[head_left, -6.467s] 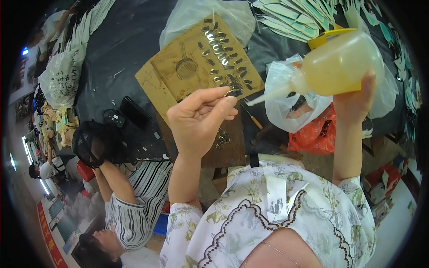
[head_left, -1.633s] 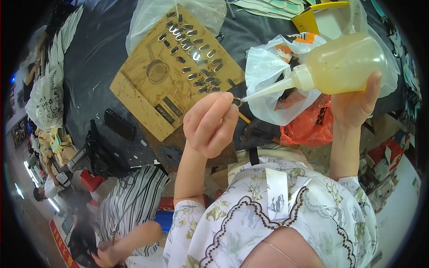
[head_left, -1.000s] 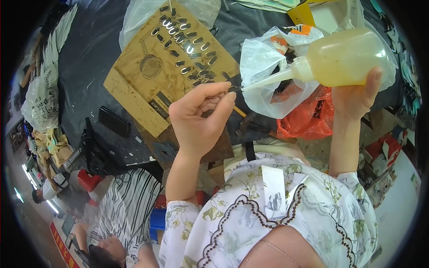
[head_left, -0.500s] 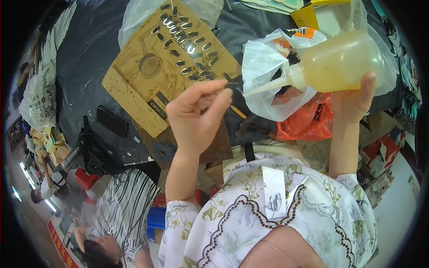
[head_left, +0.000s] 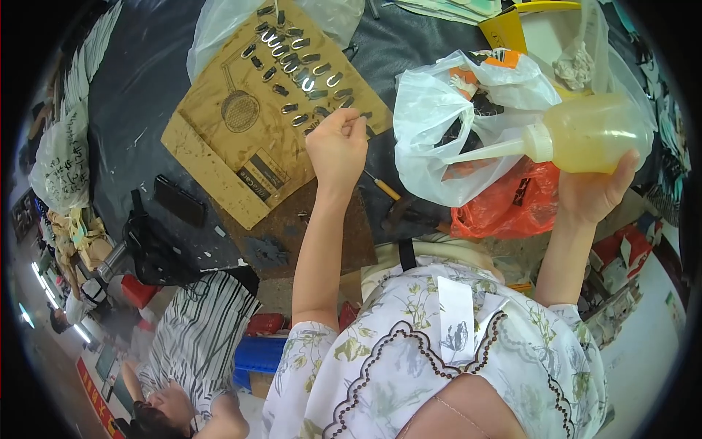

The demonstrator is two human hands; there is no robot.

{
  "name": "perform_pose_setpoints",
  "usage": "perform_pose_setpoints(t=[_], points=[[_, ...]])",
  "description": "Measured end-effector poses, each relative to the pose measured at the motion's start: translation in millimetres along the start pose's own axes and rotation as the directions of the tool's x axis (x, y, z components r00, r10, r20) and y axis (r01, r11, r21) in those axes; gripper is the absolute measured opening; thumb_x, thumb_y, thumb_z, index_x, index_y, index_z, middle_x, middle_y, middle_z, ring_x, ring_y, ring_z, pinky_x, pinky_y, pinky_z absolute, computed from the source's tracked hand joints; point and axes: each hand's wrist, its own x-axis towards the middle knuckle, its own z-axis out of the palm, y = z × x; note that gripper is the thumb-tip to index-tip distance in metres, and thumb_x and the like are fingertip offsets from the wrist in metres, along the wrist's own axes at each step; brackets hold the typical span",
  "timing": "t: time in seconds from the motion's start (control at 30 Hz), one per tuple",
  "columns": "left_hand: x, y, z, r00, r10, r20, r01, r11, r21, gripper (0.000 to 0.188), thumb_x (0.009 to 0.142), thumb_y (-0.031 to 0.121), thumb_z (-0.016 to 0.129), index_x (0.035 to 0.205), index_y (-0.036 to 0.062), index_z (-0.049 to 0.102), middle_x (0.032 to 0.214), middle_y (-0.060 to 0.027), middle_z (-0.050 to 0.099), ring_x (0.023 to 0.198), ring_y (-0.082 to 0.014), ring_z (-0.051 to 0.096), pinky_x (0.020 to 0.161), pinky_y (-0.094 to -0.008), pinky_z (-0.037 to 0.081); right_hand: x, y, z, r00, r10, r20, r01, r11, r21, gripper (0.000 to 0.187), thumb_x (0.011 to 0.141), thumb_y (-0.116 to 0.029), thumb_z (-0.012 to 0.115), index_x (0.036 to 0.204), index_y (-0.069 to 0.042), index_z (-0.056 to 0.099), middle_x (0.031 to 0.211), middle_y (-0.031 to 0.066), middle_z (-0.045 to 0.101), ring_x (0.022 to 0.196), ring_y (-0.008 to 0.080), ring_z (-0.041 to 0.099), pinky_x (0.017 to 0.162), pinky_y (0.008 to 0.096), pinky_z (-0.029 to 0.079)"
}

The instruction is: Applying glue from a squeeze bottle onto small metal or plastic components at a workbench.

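Observation:
My right hand (head_left: 596, 194) is wrapped round a squeeze bottle (head_left: 596, 135) of yellow liquid, tipped on its side. Its long pale nozzle (head_left: 486, 151) points left over a white plastic bag (head_left: 424, 172). My left hand (head_left: 338, 150) is closed in a pinch at the right edge of a brown cardboard sheet (head_left: 208, 132); whatever the fingertips hold is hidden. Rows of small black pieces with shiny metal loops (head_left: 300, 66) lie on the cardboard, several of them right beside my left fingertips.
A red plastic bag (head_left: 504, 205) lies under the bottle. Near my left forearm are a yellow-handled tool (head_left: 384, 189) and a hammer-like tool (head_left: 402, 212). A black phone (head_left: 180, 200) lies left of the cardboard. A yellow box (head_left: 504, 31) stands behind; another person (head_left: 194, 336) is at lower left.
My left hand has moved away from the nozzle, forward to the pieces at the cardboard's edge. My right hand has shifted right and nearer me with the bottle.

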Motion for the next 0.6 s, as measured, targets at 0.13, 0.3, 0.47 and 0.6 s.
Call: perform_pose_setpoints(t=[0.13,0.3,0.47,0.6], points=[[2.9,-7.6,0.6,0.99,0.137,-0.037,-0.128,0.974,0.187,0.009,0.069,0.004,0.06,0.077,0.0005,0.061,0.064,-0.0095,0.057,0.054,-0.0208,0.057,0.053,-0.0278,0.044,1.5,-2.4,-3.0,0.999,-0.027,-0.047,0.026,1.0,-0.012,0.048,0.082,-0.04,0.049,0.115,-0.005,0.046,0.111,0.0051,0.052,0.105,0.0185,0.047,0.092,0.0348,0.034],[-0.2,-14.7,-12.7,0.873,0.487,0.012,-0.478,0.851,0.217,0.01,0.067,0.002,0.059,0.075,0.0061,0.063,0.067,-0.0055,0.053,0.061,-0.0217,0.055,0.053,-0.029,0.043,4.1,-2.2,-9.5,0.998,-0.036,-0.051,0.036,0.999,0.006,0.047,0.082,-0.039,0.05,0.114,-0.004,0.046,0.111,0.0059,0.052,0.105,0.0187,0.048,0.091,0.0347,0.035],[-2.0,-21.5,-10.7,0.765,0.582,0.278,-0.645,0.691,0.326,0.015,0.064,0.001,0.055,0.076,0.0071,0.063,0.07,-0.0032,0.049,0.069,-0.0198,0.052,0.054,-0.0296,0.043,4.8,-2.5,-14.7,0.985,0.086,0.153,-0.123,0.959,0.255,0.046,0.082,-0.037,0.051,0.113,-0.004,0.047,0.111,0.0062,0.052,0.105,0.0189,0.048,0.092,0.0352,0.035],[0.2,-23.1,-11.4,0.782,0.553,0.288,-0.623,0.709,0.331,0.014,0.066,0.001,0.057,0.078,0.0051,0.062,0.073,-0.0047,0.05,0.071,-0.0212,0.052,0.058,-0.0306,0.044,2.4,-1.4,-9.3,0.996,0.061,0.059,-0.07,0.984,0.163,0.046,0.082,-0.037,0.052,0.113,-0.004,0.047,0.111,0.0064,0.052,0.105,0.0189,0.048,0.093,0.0355,0.035]])
